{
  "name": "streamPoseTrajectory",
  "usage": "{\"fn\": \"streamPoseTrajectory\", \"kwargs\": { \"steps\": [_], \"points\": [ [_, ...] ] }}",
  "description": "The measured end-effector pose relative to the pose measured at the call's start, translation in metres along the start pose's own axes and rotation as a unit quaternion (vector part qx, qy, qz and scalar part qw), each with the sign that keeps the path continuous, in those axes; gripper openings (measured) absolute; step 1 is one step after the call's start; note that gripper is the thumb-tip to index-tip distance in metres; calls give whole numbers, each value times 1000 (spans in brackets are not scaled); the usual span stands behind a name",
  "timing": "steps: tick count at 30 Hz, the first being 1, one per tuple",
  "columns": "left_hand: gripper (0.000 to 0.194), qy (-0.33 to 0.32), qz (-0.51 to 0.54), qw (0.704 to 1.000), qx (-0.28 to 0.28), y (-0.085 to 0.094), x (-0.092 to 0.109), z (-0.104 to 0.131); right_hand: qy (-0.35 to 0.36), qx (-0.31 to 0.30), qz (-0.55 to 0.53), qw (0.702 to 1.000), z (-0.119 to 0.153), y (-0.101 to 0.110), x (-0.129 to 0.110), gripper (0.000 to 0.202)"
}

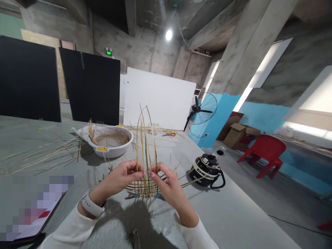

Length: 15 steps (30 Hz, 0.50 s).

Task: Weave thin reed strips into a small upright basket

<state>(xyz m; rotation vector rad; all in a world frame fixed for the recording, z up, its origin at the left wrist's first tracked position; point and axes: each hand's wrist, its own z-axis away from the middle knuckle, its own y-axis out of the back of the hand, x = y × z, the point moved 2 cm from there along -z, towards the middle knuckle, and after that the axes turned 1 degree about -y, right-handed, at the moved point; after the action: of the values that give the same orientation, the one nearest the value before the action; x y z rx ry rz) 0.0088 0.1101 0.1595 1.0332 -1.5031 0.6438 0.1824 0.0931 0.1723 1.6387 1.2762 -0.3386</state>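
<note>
On the grey table [38,152], loose straws lie left of the white basin [111,143]. Your left hand [121,178] has its grip pinched shut on an upright strip of the half-woven basket [145,173] before you; your right hand [166,181] pinches another strip. The black bottle [207,169] sits just right.

Partly woven straw basket [145,185]: flat round woven base resting on the grey table, thin pale stakes rising upright from it and fanning slightly at the tips. Left hand [124,176] and right hand [166,181] pinch the stakes just above the base
</note>
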Motion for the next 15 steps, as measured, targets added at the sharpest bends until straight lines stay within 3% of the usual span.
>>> {"fn": "streamPoseTrajectory", "kwargs": {
  "steps": [15],
  "points": [
    [22,21,19,999,-28,-1,-2,1,16,-17,16,1000,2,5,-6,15]
  ]
}}
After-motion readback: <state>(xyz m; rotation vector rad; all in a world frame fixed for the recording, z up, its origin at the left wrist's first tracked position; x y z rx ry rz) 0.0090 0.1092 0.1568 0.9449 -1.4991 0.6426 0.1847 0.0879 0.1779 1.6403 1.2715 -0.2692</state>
